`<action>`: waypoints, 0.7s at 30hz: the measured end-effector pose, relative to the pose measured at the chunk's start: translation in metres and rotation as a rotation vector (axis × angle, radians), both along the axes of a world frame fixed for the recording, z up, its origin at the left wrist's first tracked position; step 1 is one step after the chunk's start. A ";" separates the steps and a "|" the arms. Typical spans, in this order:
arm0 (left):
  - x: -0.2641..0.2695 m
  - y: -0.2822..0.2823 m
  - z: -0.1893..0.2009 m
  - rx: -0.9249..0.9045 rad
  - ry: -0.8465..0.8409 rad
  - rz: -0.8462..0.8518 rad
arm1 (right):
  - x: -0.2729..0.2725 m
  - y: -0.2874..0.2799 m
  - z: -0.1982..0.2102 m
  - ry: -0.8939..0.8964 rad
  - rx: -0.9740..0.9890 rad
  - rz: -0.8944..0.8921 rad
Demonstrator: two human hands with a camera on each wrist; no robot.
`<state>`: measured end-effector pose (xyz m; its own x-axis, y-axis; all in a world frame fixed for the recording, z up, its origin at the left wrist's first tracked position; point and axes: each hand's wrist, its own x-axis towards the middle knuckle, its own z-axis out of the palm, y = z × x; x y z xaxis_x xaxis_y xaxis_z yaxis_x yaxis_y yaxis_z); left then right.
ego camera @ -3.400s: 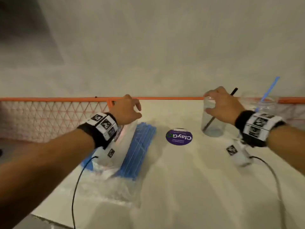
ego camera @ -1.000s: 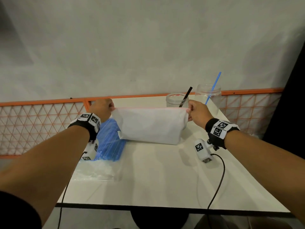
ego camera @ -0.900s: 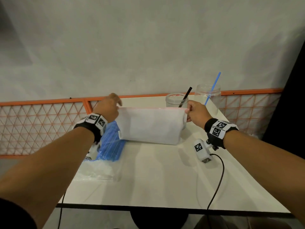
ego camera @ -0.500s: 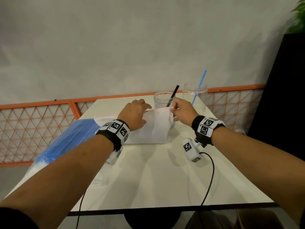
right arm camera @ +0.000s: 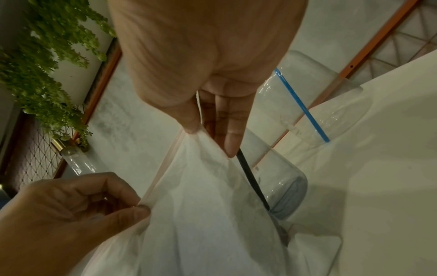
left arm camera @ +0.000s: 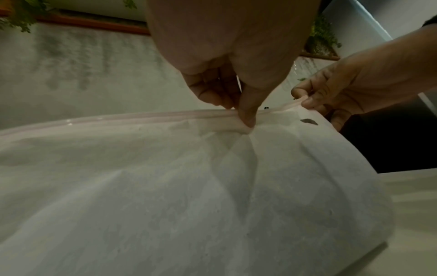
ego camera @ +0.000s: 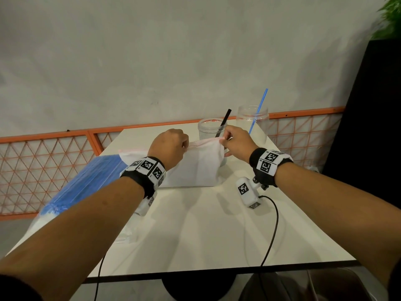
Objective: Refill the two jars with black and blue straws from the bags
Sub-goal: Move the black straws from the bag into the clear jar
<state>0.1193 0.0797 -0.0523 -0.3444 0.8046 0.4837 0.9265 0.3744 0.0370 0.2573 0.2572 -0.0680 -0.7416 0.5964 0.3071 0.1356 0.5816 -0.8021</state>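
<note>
A white opaque zip bag (ego camera: 195, 168) stands on the table (ego camera: 195, 231), its pink seal strip (left arm camera: 118, 118) along the top. My left hand (ego camera: 171, 146) pinches the strip near its middle. My right hand (ego camera: 234, 142) pinches the bag's right top corner (right arm camera: 196, 134). Behind the bag stands a clear jar (ego camera: 208, 129) holding one black straw (ego camera: 223, 122). To its right is a taller clear jar (ego camera: 253, 120) with one blue straw (ego camera: 259, 109). A clear bag of blue straws (ego camera: 86, 185) lies at the table's left edge. The white bag's contents are hidden.
An orange mesh fence (ego camera: 43, 168) runs behind and left of the table. A dark panel (ego camera: 368, 127) with green plants (ego camera: 390, 18) on top stands at the right. Cables (ego camera: 271, 231) hang from both wrist cameras over the near table edge.
My left hand slid right along the bag's top strip, from its left end toward the middle, and now pinches it. The right hand kept its hold on the right corner.
</note>
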 end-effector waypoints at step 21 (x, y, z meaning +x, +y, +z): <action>0.014 0.036 -0.008 -0.442 -0.283 -0.042 | 0.002 -0.036 0.011 -0.426 0.161 0.219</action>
<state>0.1331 0.1156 -0.0607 -0.3752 0.9269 -0.0121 0.9178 0.3733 0.1350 0.2588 0.2211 -0.0567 -0.9236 0.3827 0.0250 0.2924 0.7450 -0.5995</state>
